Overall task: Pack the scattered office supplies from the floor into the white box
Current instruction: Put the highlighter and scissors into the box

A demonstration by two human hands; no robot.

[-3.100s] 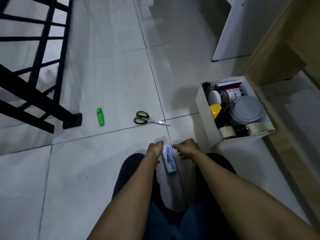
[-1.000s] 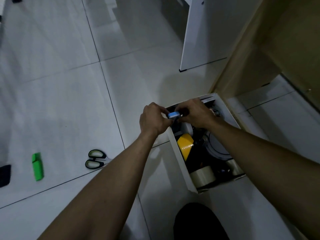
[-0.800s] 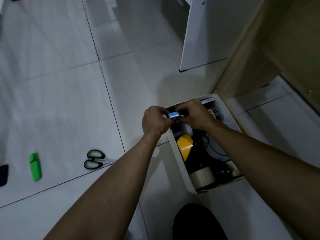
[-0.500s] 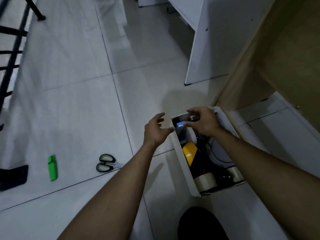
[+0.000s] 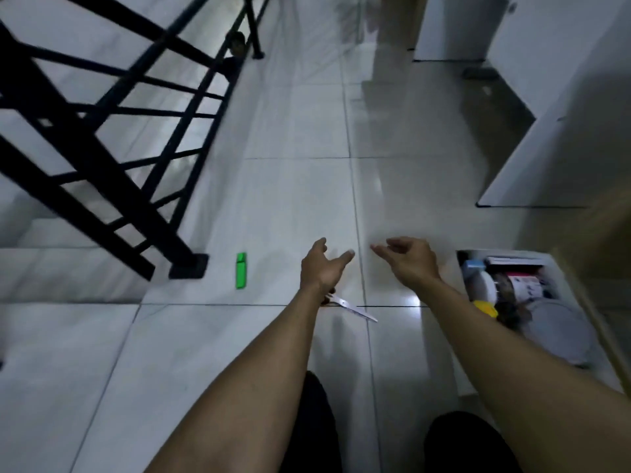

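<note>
The white box (image 5: 465,291) stands on the floor at the right, filled with supplies, a small blue box (image 5: 474,265) in its far left corner. A green highlighter (image 5: 241,270) lies on the tiles left of centre. The scissors (image 5: 353,308) lie under my left wrist, only the blades showing. My left hand (image 5: 322,266) hovers over the scissors' handles, fingers spread and empty. Fingers loosely curled and holding nothing, my right hand (image 5: 408,259) hangs left of the box.
A black metal frame (image 5: 102,158) with a foot (image 5: 188,266) stands at the left, close to the highlighter. White furniture panels (image 5: 532,138) rise at the right, a wooden cabinet (image 5: 601,233) behind the box. My dark-clothed knees (image 5: 317,425) are at the bottom.
The small blue box went from both hands into the white box. Both hands then left the box and moved left over the scissors; the view swung left.
</note>
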